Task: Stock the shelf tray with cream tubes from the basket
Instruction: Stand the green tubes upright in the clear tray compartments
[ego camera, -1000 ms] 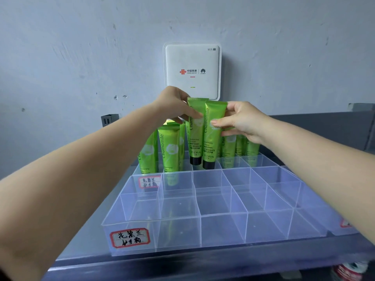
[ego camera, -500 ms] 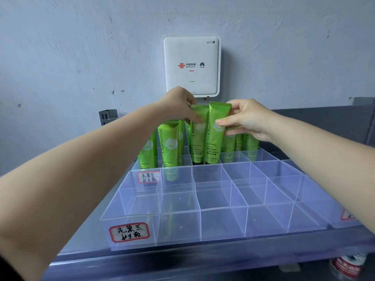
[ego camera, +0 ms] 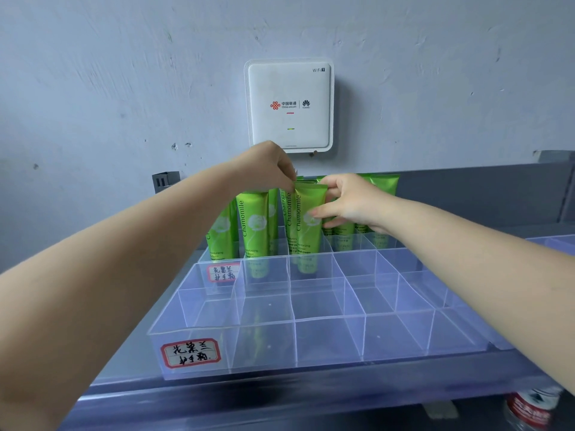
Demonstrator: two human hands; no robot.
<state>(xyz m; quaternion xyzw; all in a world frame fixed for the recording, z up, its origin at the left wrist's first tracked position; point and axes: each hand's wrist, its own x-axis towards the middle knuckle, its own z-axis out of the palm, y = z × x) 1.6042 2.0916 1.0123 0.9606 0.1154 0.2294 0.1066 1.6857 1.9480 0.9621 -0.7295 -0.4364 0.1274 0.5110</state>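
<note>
Two bare forearms reach forward over a grey metal shelf [ego camera: 311,396] that stands against a pale blue plastered wall [ego camera: 124,73]. On this shelf lies a wide clear plastic tray with many square compartments [ego camera: 401,334]; its front rows hold nothing, and its back row, under the fingers, holds upright green cream tubes with the word Chamomile [ego camera: 253,225]. A white square router box [ego camera: 289,104] hangs on the wall just above the hands. The left hand [ego camera: 264,169] comes from the left with its fingers curled down, and they pinch the flat top edge of one green tube [ego camera: 308,219], which stands upright in a back compartment. The right hand [ego camera: 351,200] holds the same tube from its right side, with the thumb near the top edge and the other fingers loosely bent against its body. More tubes stand behind and to the right of the right-hand fingers. A red-bordered white label with handwritten characters [ego camera: 190,353] sticks on the front left wall of the tray, well below both hands, and a smaller similar label [ego camera: 223,272] is further back.
</note>
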